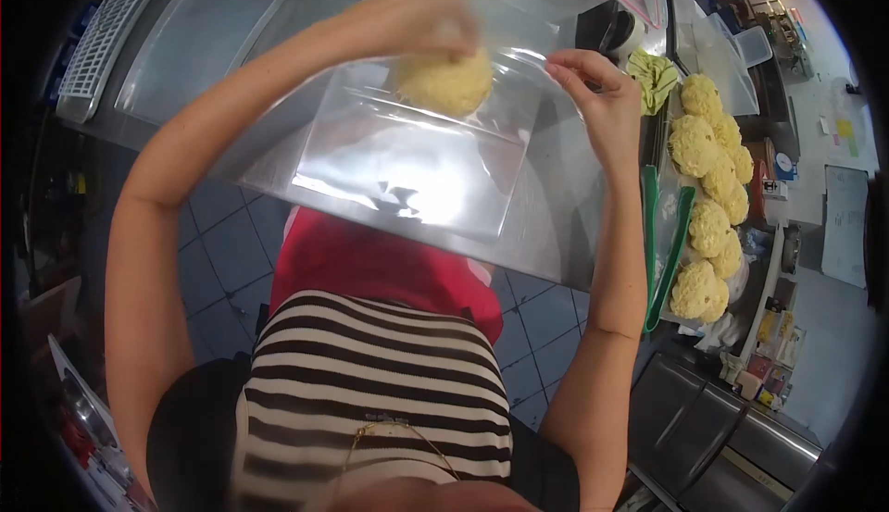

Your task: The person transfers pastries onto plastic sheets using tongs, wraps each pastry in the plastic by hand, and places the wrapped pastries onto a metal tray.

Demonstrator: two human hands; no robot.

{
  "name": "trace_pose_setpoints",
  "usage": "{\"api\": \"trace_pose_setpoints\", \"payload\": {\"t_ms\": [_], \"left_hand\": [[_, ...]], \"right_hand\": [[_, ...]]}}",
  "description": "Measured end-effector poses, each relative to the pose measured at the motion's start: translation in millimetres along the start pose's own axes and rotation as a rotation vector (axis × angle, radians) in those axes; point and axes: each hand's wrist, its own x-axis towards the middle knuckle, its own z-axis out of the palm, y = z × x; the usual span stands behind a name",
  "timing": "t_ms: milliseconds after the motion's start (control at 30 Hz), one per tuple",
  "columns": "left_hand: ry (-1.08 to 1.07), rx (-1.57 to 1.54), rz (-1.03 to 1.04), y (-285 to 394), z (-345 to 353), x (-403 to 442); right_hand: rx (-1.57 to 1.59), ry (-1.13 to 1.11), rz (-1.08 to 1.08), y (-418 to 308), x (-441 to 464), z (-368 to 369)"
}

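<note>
The right grip [607, 97], right of upper centre in the frame, is pinched together, thumb and fingertip closed on the edge of the clear plastic [370, 156]. The left grip [431, 7], at upper centre, is blurred; how far its fingers stand apart cannot be told. The dough [446, 86] lies at upper centre on the tabletop [563, 206], just below the left grip and left of the right one; whether plastic covers it is unclear.
</note>
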Motion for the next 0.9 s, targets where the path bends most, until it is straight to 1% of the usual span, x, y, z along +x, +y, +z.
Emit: {"api": "trace_pose_setpoints", "payload": {"t_ms": [33, 100, 133, 167, 233, 267, 367, 433, 567, 633, 667, 767, 800, 900], "left_hand": [[-0.007, -0.006, -0.002, 2, -1, 2], [-0.273, -0.150, -0.175, 4, -11, 11], [-0.403, -0.218, -0.259, 5, -13, 13], [-0.410, -0.222, -0.259, 3, -10, 12], [-0.211, -0.348, -0.110, -5, -1, 8], [-0.110, -0.407, -0.038, -5, -1, 7], [-0.182, -0.444, -0.019, -10, -6, 4], [-0.213, -0.466, -0.014, -16, -11, 2], [-0.249, -0.371, 0.014, -44, -30, -23], [-0.316, -0.311, -0.080, -54, -38, -34], [-0.321, -0.316, -0.083, -56, -39, -38], [-0.301, -0.514, -0.194, -61, -38, -46], [-0.299, -0.516, -0.196, -60, -37, -47], [-0.169, -0.646, -0.379, -57, -28, -52]], "right_hand": [[0.004, -0.014, -0.037, 0, -2, -1], [0.015, -0.042, -0.107, -2, -7, -1], [0.018, -0.042, -0.100, -6, -7, -1], [-0.066, -0.005, -0.178, -11, -8, 1], [-0.232, 0.064, -0.337, -20, -10, 5], [-0.227, 0.060, -0.332, -21, -10, 7], [-0.252, -0.034, -0.226, -23, -6, 14], [-0.229, -0.032, -0.228, -15, -3, 13], [-0.179, -0.031, -0.223, -4, -3, 12], [-0.182, -0.034, -0.221, -5, -4, 11], [-0.180, -0.038, -0.215, -4, -5, 11], [-0.160, -0.065, -0.188, -2, -5, 11], [-0.161, -0.068, -0.188, -2, -5, 10], [-0.105, -0.057, -0.134, -2, -9, 9]]}}
